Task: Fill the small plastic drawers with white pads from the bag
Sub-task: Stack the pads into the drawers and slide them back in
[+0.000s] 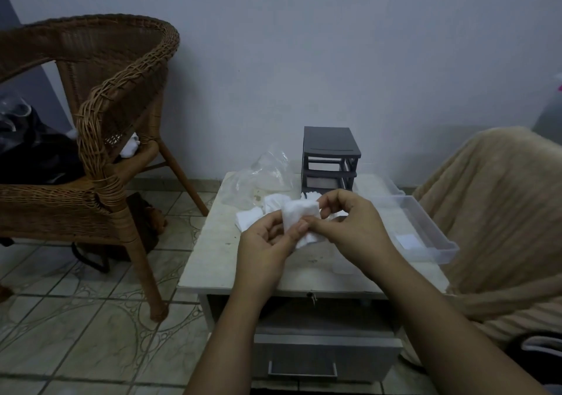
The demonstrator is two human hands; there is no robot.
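Observation:
My left hand [267,242] and my right hand [349,221] together hold a stack of white pads [299,213] above the small table [213,261]. More white pads [249,220] lie loose on the table behind my hands. A crumpled clear plastic bag [264,178] sits at the table's back. Beside it stands the dark grey drawer frame [330,157], its upper slots open. A clear plastic drawer [425,230], pulled out, lies on the table's right side with one white pad [409,241] inside. Another clear drawer [380,186] lies behind it.
A wicker chair [100,139] stands to the left with dark items on its seat. A beige blanket [501,212] covers furniture on the right, close to the clear drawer. The table has its own lower drawer [304,361]. The floor is tiled.

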